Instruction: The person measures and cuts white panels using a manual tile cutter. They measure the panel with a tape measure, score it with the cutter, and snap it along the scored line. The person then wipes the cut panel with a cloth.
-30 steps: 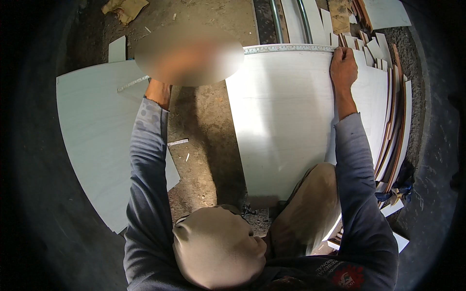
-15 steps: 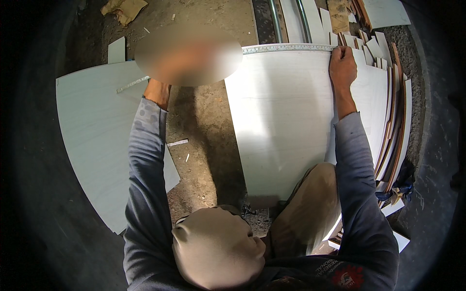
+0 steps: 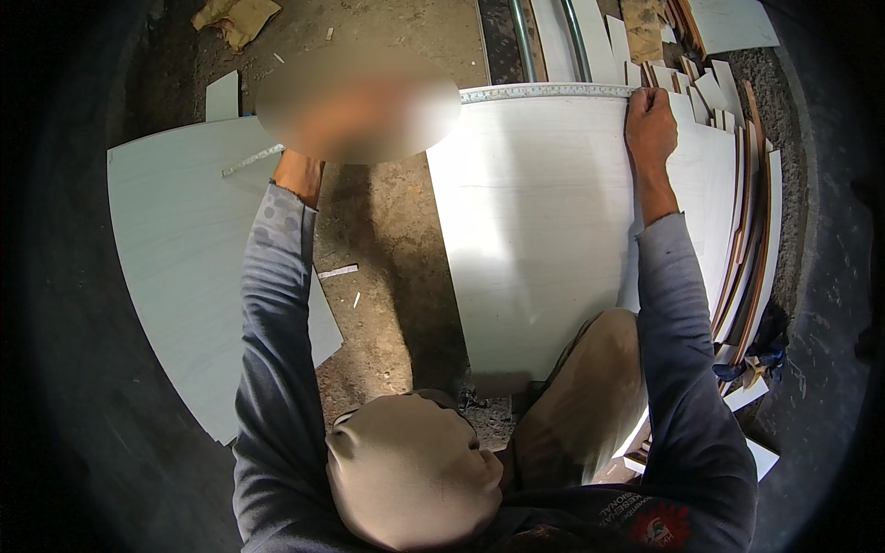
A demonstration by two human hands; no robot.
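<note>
A measuring tape (image 3: 544,90) with a pale marked strip lies stretched along the far edge of a white panel (image 3: 525,221). My right hand (image 3: 652,124) is closed in a fist on the tape's right end, at the panel's far right. Across the gap my left hand (image 3: 304,161) reaches to the far left, where a blurred patch hides its fingers and whatever they hold. From beneath that patch another length of marked strip (image 3: 251,160) slants over a second white panel (image 3: 194,240).
Several cut panels and offcuts with brown edges (image 3: 751,240) are stacked at the right. Two metal tubes (image 3: 523,41) stand beyond the panel. Crumpled brown paper (image 3: 236,20) lies far left. A small strip (image 3: 338,271) rests on the concrete floor (image 3: 392,249) between the panels.
My left forearm has shifted very slightly to the left. The right hand, the tape and the panels look the same.
</note>
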